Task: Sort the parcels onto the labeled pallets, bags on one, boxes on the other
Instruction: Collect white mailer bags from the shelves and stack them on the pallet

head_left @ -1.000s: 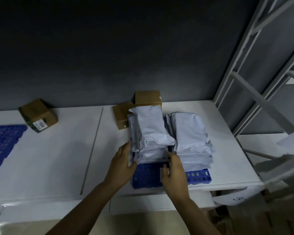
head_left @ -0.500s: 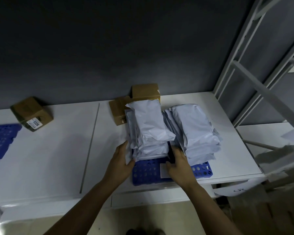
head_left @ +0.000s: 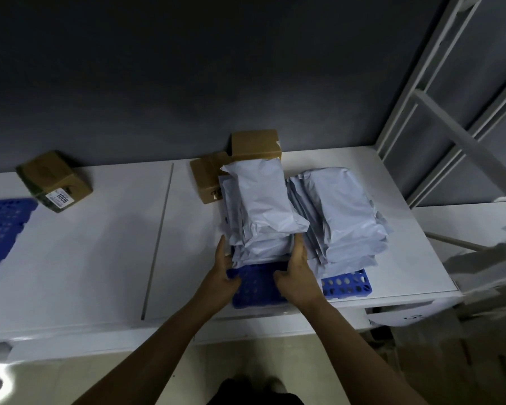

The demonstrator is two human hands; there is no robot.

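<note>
Bags being squared on the pallet

Head view: the left hand and right hand flank the near stack of bags. Flat fingers press its sides and, as far as the dim light shows, clutch nothing. The stack sits on the blue pallet under both palms. A second stack lies just right of the right hand. Press evenly and low so the slippery top bag doesn't slide. Far left of the left hand, a box carries a label reading 1006. No pallet label is readable.

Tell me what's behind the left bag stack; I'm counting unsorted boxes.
Behind the left bag stack stand a taller box and a lower box to its left. The stack covers their near sides.
</note>
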